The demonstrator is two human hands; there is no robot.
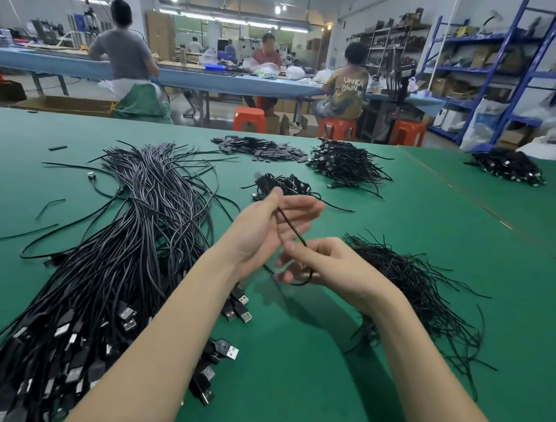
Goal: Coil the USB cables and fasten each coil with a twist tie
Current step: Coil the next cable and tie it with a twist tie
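- USB cable [291, 227], a thin black length, runs between the two hands above the near middle of the green table [291, 361]; it is blurred, so its exact winding cannot be told.
- Left hand [268, 230] is raised with its palm turned right and fingers fairly straight; the cable's upper part lies against the thumb side, and whether the thumb pinches it is unclear.
- Right hand [325, 264] sits just near and right of the left, fingers curled, pinching the lower part of the cable, which loops under the fingers.
- Small heap of coiled cables [283, 184] lies just beyond the left hand's fingertips.
- Pile of twist ties [414, 284], thin black strands, spreads on the table right of the right hand and partly behind its forearm.
- Big bundle of loose cables [128, 232] stretches from the far left middle to the near left corner, with USB plugs [239, 304] showing at its near end beside the left forearm.
- Farther off lie a heap of flat dark pieces [258, 147] and, to its right, another cable heap [343, 164]; a third heap [506, 165] sits at the far right.
- Beyond the table, people sit at a blue bench [194, 77] on orange stools [249, 118], with blue shelving [500, 72] on the right.
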